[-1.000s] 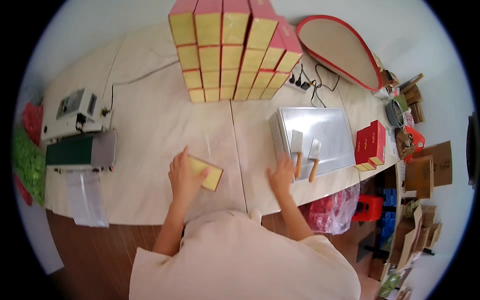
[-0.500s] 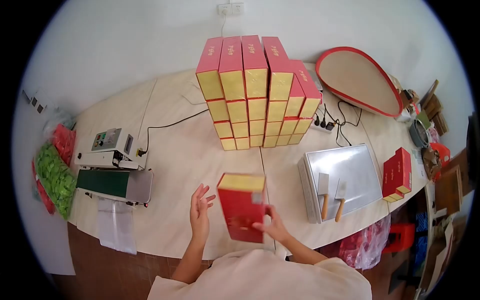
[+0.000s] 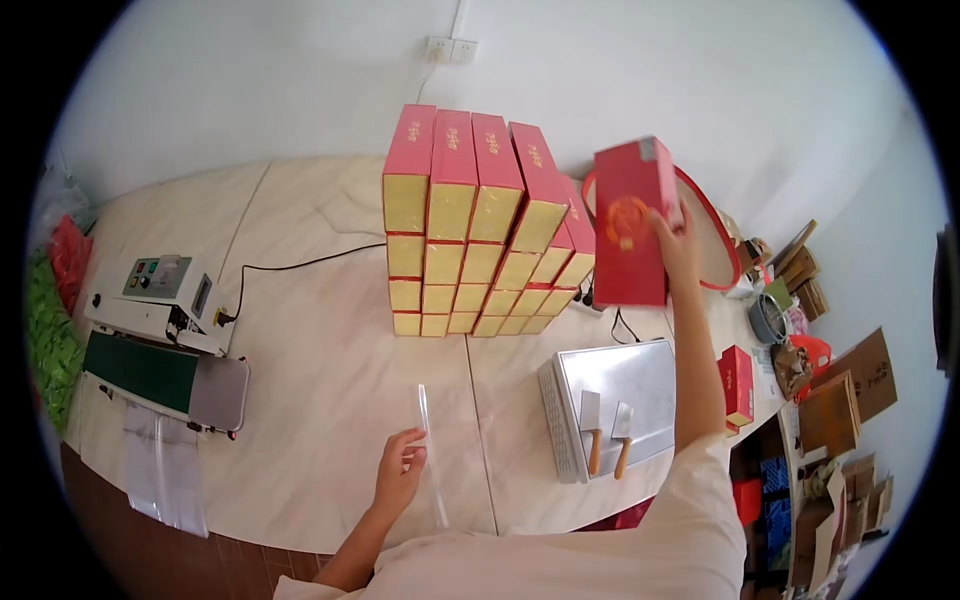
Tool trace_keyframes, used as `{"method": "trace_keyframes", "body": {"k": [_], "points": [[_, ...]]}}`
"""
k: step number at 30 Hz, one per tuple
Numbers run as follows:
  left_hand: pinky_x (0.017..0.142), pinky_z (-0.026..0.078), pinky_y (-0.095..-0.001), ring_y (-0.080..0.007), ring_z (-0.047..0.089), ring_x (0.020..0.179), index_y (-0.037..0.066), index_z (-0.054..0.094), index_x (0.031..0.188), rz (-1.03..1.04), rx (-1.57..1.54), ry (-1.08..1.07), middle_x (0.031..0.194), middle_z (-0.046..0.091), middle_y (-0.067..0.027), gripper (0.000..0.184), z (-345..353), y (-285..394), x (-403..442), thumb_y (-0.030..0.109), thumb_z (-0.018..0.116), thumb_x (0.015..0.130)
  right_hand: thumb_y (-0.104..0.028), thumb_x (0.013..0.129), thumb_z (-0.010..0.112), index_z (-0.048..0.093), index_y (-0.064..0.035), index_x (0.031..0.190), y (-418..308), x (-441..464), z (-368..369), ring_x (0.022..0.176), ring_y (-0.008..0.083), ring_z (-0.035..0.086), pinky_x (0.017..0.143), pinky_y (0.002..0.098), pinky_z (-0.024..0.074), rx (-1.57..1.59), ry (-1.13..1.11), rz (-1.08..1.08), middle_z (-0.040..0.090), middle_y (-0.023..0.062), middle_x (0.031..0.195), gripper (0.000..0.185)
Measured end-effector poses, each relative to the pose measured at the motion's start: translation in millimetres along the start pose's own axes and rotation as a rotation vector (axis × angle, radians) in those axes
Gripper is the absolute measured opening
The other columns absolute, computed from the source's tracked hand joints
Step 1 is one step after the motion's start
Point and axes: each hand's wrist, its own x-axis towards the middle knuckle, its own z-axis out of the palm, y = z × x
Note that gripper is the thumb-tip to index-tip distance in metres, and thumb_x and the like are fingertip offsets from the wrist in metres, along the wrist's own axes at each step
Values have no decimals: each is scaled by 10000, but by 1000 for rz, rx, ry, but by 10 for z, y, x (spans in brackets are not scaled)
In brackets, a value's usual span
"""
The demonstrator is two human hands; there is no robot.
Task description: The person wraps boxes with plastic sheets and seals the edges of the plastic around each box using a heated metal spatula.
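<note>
My right hand (image 3: 679, 245) is raised to the right of the stacked boxes and grips a red gift box (image 3: 630, 225) by its right edge. The box stands upright and shows a round orange-gold emblem. My left hand (image 3: 400, 470) is low over the table, its fingers loosely bent and apart. Beside its fingertips lies a narrow strip of clear plastic (image 3: 424, 412); whether they touch is unclear. Ahead stands a tall stack of red boxes (image 3: 455, 150) with gold ends, lower on its right side.
A sealing machine (image 3: 165, 300) with a green belt (image 3: 140, 372) stands at left. On the right, two wooden-handled scrapers (image 3: 593, 430) lie on a silver metal box (image 3: 650, 375). A red-rimmed tray (image 3: 712, 235) leans at the back. More red boxes (image 3: 737, 385) stand at the right edge.
My right hand has carried the red box from the front of the table up and right, beside the stack. My left hand stays low, its fingers more bent. The view has shifted right.
</note>
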Motion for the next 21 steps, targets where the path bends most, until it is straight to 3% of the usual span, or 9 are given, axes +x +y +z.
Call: {"method": "trace_keyframes", "body": {"k": [2,4,5,7,8,11,16,18,21], "points": [[803,510,-292,-182,631,1010,78,587,1221,-49,48,6,1244,559,-81,265,-113,-51,-9,107,590,958,-482,786,733,555,-26,1339,-240,671,566,1055,304,646,912,372,504,-386,-38,-49,673,173,1144,738],[800,513,-295,-185,631,1000,77,588,1222,-63,91,17,1232,567,-81,266,-181,-118,-40,112,590,958,-545,780,674,602,-68,1302,-168,1002,1027,1086,373,626,962,425,482,-456,-55,-76,662,182,1190,711],[797,515,-299,-188,630,990,77,589,1222,-83,125,25,1220,575,-82,267,-217,-132,-52,116,590,958,-545,780,674,602,-68,1302,-60,1161,1237,1086,373,626,962,425,482,-439,-58,-82,662,182,1190,711],[796,516,-300,-190,630,973,76,589,1223,-95,134,58,1214,576,-87,268,-262,-92,-114,121,591,959,-501,834,603,605,-46,1287,200,1392,1600,1131,375,610,987,437,465,-411,-437,-10,651,203,1209,642],[796,518,-302,-192,629,956,76,589,1224,-105,134,70,1208,577,-93,269,-287,-87,-140,127,591,960,-501,834,603,605,-46,1287,252,1382,1731,1131,375,610,987,437,465,-399,-446,-20,651,203,1209,642],[798,523,-310,-198,635,951,70,586,1221,-117,164,83,1198,577,-99,270,-323,-228,-196,141,594,961,-375,942,442,594,-34,1293,395,1320,1853,1196,402,560,1043,450,418,-434,-543,-202,608,234,1264,512],[801,523,-324,-205,641,969,75,583,1217,-106,189,1,1202,574,-94,271,-312,-362,-161,149,602,957,-357,971,429,549,-44,1342,414,1117,1635,1263,390,505,1070,441,388,-397,-392,-118,563,237,1327,500],[802,520,-331,-207,642,965,85,576,1220,-29,258,-19,1214,567,-98,281,-296,-294,-94,147,611,949,-375,976,440,556,-58,1329,471,924,1398,1213,407,538,1042,467,408,-423,-120,-201,578,235,1299,488],[821,528,-324,-214,636,962,66,564,1237,0,304,-36,1233,548,-111,288,-290,-178,-41,112,598,954,-362,952,510,585,-70,1262,472,498,731,1143,395,571,978,499,448,-593,-71,-257,594,210,1247,433]]}}
